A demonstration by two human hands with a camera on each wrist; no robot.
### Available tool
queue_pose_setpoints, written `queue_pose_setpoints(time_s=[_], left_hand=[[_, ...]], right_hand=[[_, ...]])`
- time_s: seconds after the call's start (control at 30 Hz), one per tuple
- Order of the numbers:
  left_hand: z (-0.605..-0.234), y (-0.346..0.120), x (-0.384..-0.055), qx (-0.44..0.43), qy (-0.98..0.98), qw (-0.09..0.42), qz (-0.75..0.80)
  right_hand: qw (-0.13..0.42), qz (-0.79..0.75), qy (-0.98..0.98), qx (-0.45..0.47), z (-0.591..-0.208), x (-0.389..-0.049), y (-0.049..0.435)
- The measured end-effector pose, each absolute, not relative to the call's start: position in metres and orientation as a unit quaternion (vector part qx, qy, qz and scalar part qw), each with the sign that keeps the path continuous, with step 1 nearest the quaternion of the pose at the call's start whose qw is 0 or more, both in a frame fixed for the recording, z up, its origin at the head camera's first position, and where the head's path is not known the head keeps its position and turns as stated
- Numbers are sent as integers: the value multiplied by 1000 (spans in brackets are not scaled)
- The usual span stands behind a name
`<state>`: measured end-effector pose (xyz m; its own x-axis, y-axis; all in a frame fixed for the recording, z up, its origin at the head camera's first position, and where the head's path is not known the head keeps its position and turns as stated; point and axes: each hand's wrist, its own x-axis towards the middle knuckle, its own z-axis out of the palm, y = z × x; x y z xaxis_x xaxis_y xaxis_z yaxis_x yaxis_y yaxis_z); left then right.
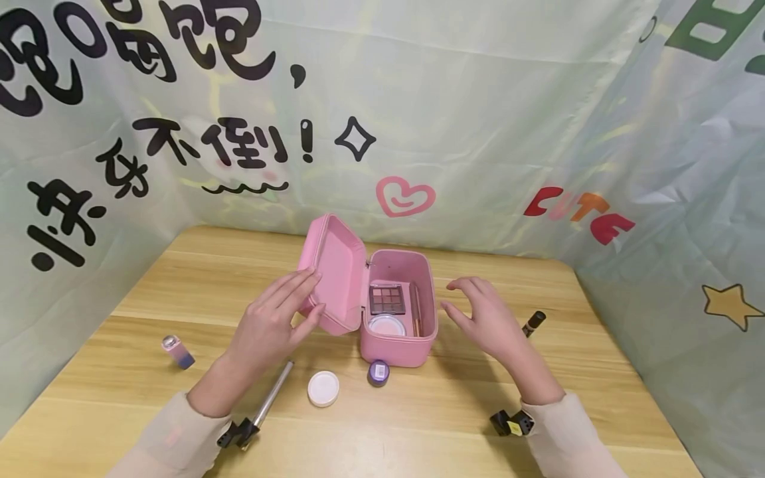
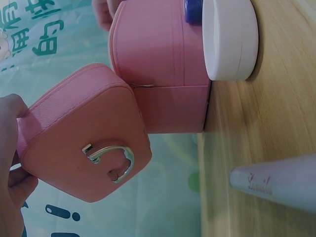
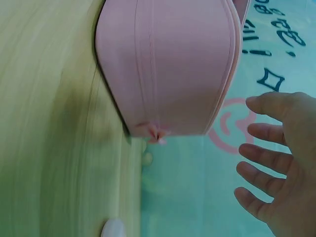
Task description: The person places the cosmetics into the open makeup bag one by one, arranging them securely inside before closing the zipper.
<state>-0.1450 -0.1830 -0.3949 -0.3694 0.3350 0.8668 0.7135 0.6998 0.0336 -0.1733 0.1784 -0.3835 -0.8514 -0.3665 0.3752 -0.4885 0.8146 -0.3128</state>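
Note:
A pink cosmetic case stands on the table with its lid swung out to the left. My left hand grips that lid by its outer edge, fingers on the far part and thumb on the near part. In the left wrist view, a silver handle shows on the lid's outside. Inside the case lie an eyeshadow palette, a round white container and a slim brown stick. My right hand hovers just right of the case, its spread fingers holding nothing.
In front of the case are a purple-lidded jar and a round white container. A slim silver tube lies beneath my left forearm. Further left is a pink-and-blue tube; a black tube lies behind my right wrist.

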Motion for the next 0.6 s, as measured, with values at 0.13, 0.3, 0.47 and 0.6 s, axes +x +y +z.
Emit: queue_pose_setpoints(time_s=[0.13,0.3,0.47,0.6], left_hand=[[-395,-183,-145,-331,-801,456,-204],[-396,-181,-147,-331,-798,460,-204],[-396,-182,-145,-325,-804,455,-204],[-395,-182,-145,-323,-803,459,-202]], right_hand=[[147,203,-942,222,-390,-174,191],[126,195,-951,205,-399,-177,209],[96,203,-954,197,-408,-181,223],[72,203,-957,193,-413,-183,229]])
